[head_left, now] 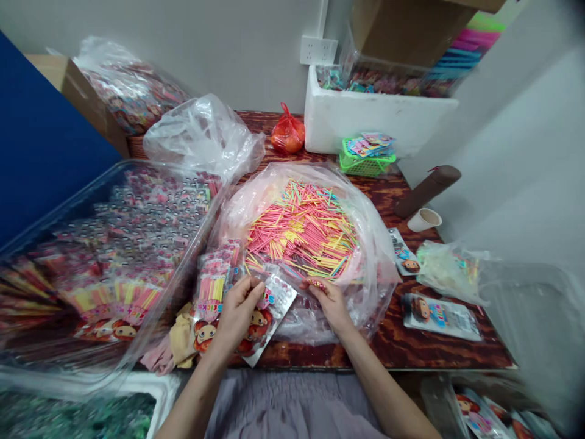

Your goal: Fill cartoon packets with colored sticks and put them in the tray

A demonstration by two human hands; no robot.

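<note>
My left hand [240, 308] has its thumb and fingers closed on a printed plastic pouch [276, 311] with a cartoon face and a silvery side. Just left of that hand lie filled pouches [212, 280] with pink and yellow sticks showing through. My right hand [329, 302] pinches a few small coloured sticks [316, 283] at its fingertips, a little right of the pouch. Beyond both hands, a large clear plastic bag [377, 225] lies spread wide, heaped with thin sticks [301, 228] in pink, yellow and some green and blue.
On the left stands a clear bin [183, 271] full of packed pouches. A white foam box [379, 119], a green basket [368, 166] and a red bag [287, 133] are at the back. To the right are a paper cup [424, 219], a brown bottle [427, 190] and loose pouches [441, 317].
</note>
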